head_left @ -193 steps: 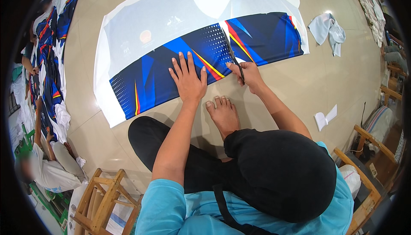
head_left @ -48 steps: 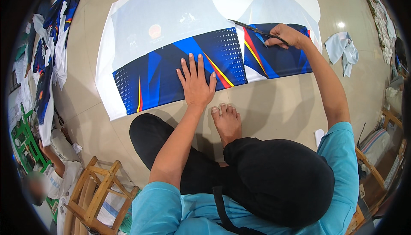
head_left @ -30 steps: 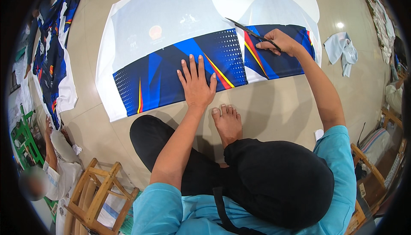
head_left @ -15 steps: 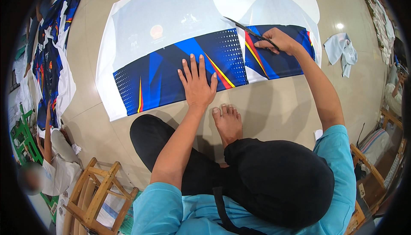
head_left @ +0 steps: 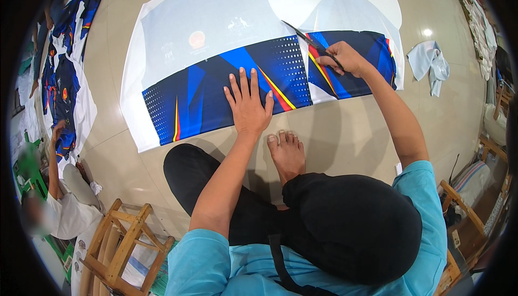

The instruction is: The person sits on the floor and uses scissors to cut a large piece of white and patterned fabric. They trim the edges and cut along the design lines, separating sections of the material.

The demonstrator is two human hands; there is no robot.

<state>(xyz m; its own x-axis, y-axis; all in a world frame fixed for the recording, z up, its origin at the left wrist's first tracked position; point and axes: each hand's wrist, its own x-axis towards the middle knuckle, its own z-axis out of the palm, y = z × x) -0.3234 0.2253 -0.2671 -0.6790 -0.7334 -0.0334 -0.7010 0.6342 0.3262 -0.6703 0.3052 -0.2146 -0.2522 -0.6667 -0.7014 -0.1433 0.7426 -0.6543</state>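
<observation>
The left hand is pressing flat, fingers spread, on the printed fabric sheet lying on the floor. The right hand is gripping scissors, blades seemingly parted. Thin, limp cloth is probably shifting easily; pinning it beside the cut suits.

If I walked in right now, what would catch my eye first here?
Probably the big white fabric sheet printed with a blue, red and yellow band, spread on the floor in front of the seated person. The left hand presses flat on the blue print, while the right hand works black scissors along the band. A wooden stool stands at lower left.
</observation>
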